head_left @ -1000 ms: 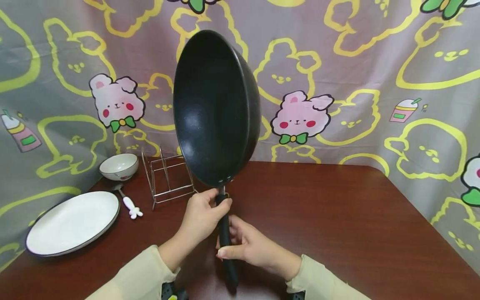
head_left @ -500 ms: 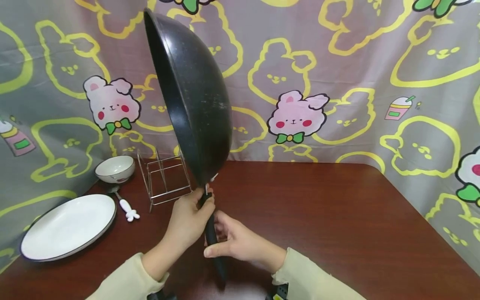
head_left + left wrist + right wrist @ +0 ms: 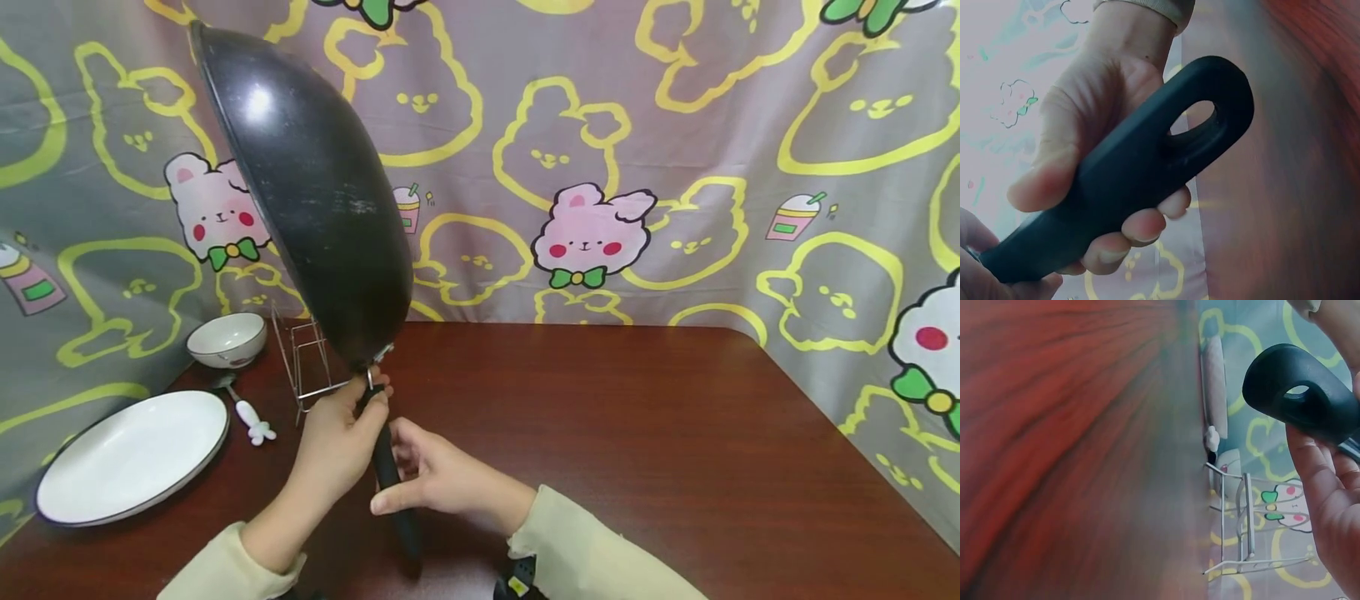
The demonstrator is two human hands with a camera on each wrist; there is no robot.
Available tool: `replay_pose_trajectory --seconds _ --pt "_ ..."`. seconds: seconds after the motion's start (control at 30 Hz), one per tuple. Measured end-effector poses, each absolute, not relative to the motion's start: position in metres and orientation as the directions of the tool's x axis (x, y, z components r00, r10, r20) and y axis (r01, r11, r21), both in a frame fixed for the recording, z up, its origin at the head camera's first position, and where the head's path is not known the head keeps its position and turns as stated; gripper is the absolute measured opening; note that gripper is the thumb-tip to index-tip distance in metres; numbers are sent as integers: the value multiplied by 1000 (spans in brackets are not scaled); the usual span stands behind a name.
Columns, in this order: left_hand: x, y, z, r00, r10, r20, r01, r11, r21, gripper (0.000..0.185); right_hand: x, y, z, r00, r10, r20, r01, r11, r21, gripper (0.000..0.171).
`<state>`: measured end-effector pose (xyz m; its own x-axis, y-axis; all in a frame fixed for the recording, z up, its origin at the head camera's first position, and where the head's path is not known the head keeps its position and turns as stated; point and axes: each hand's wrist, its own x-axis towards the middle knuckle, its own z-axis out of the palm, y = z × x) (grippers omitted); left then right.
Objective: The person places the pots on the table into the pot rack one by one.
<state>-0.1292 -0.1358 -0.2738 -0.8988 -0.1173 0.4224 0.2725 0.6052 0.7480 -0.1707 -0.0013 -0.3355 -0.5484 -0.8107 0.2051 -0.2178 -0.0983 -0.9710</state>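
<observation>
Since the pan point(image 3: 315, 200) leans above the fingers of the left hand point(image 3: 330, 437), which pinch the handle point(image 3: 385, 458), the right hand point(image 3: 438, 475), curled round below them, should resist twisting.

A black wok point(image 3: 322, 192) tilts into the upper left; at lower centre the person's left grip point(image 3: 337, 433) and, below it, right grip point(image 3: 435, 479) hold its handle point(image 3: 385, 457). Left on the bench point(image 3: 637, 442): white plate point(image 3: 135, 458), spoon point(image 3: 250, 415), bowl point(image 3: 228, 356), wire rack point(image 3: 324, 391).

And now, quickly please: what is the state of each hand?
Left hand: closed, holding the pan by the upper part of its handle.
Right hand: closed around the handle, lower down.
</observation>
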Motion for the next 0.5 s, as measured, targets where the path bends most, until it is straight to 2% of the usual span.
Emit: replay_pose_trajectory --seconds 0.3,0.5 --pt "-130 -153 -280 -895 -163 415 221 646 731 28 -172 -19 -336 -570 -807 156 -155 -81 -985 45" --pt "-132 -161 -281 -899 -158 408 222 638 737 30 -172 -28 -337 -594 -788 161 -178 -66 -982 46"
